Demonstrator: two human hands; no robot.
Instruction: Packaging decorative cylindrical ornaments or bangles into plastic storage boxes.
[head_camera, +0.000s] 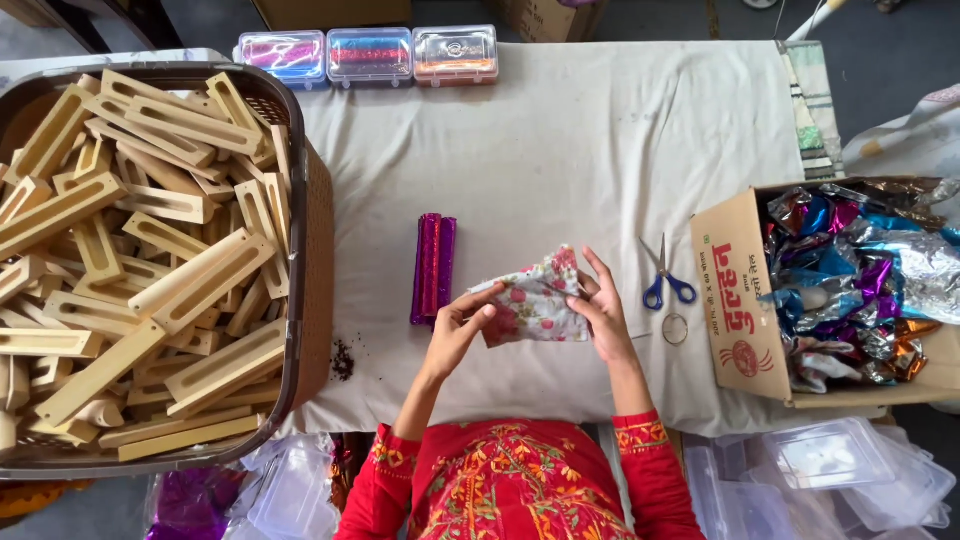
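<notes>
Here, both hands hold one small floral cloth (530, 305) just above the near middle of the desk (600, 140), which is covered with a white sheet. The left hand (455, 325) pinches the left edge of the cloth between thumb and fingers, and the right hand (600, 310) grips the right side with its fingers bent around it and one finger sticking up. I think the cloth could slip and drop, because only the fingertips have it and it looks soft and floppy. It could also get pulled crooked if one hand tugs harder than the other. The cloth is white with red and pink flowers and bits of green, and it looks folded or bunched, with wrinkles in it. Just beside the left hand, a shiny purple and pink wrapped bar (432, 265) lies flat. Blue-handled scissors (665, 280) lie near the right hand. At the left edge sits a big basket (310, 220) full of pale wooden blocks (130, 250). At the right edge, a cardboard box (735, 290) holds crinkly coloured foil (860, 270). Three small clear boxes (370, 55) stand along the far edge.
</notes>
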